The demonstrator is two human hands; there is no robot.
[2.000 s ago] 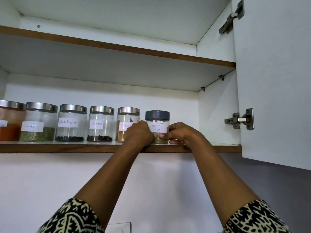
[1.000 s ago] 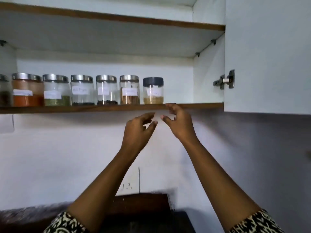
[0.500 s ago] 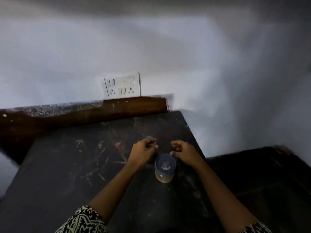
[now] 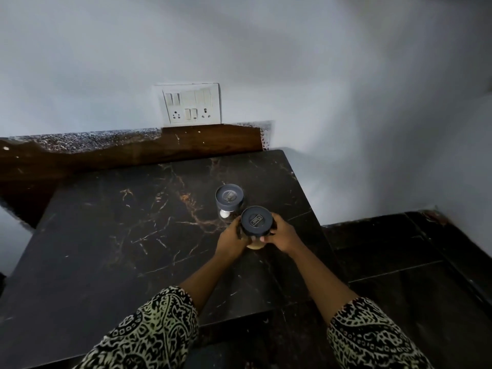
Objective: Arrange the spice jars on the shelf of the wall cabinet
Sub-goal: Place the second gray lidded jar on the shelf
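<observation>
head view | left hand and right hand both curl fingers round the near jar, gripping its sides over the dark counter | second jar stands just behind it | switch plate on wall

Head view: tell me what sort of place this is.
Probably a home kitchen corner: a dark veined stone counter, a switch-and-socket plate above it, and two grey-lidded jars, the far jar standing on it, the near jar gripped by the left hand and the right hand.
</observation>
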